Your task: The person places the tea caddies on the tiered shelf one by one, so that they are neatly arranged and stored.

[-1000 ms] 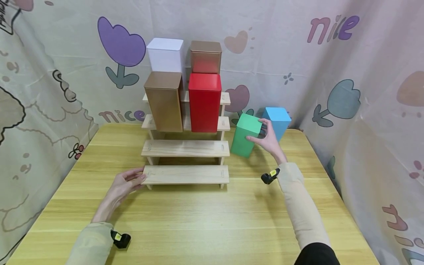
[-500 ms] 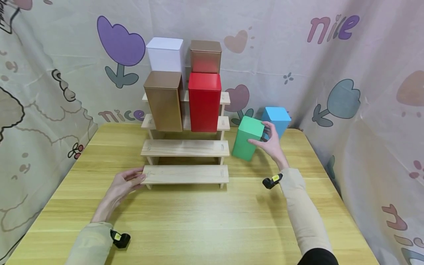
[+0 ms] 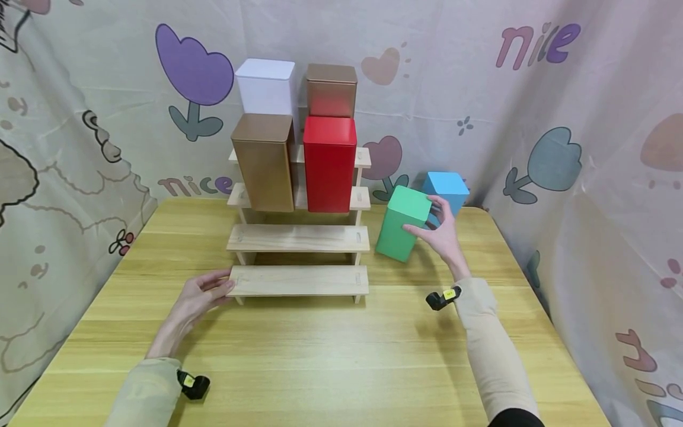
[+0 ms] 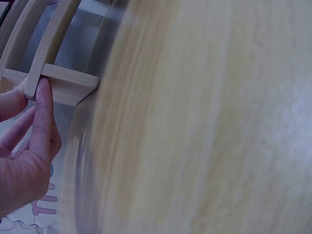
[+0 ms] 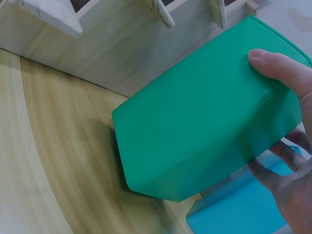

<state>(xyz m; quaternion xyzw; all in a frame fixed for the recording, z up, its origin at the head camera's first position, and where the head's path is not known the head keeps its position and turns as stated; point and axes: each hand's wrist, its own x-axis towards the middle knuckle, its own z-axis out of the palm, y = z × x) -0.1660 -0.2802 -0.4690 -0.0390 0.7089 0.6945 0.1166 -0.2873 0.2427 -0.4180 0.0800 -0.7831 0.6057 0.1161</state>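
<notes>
My right hand (image 3: 440, 234) grips a green box (image 3: 402, 222) near its top, thumb on the front face and fingers round the far side. The box leans beside the right end of a wooden tiered display stand (image 3: 299, 238). In the right wrist view the thumb presses the green box (image 5: 195, 117) and the fingers curl behind it. At the stand's lowest step, my left hand (image 3: 197, 299) pinches the left end. The left wrist view shows thumb and index finger of that hand (image 4: 29, 141) on either side of the plank's edge (image 4: 51, 41).
On the stand's upper tiers stand a gold box (image 3: 265, 166), a red box (image 3: 329, 166), a white box (image 3: 267, 89) and a rose-gold box (image 3: 332, 92). A blue box (image 3: 448, 187) stands behind my right hand. A printed curtain (image 3: 427, 77) backs the wooden table (image 3: 320, 367).
My right hand has shifted slightly right and toward me with the green box, which tilts a little more. The left hand keeps its place on the stand.
</notes>
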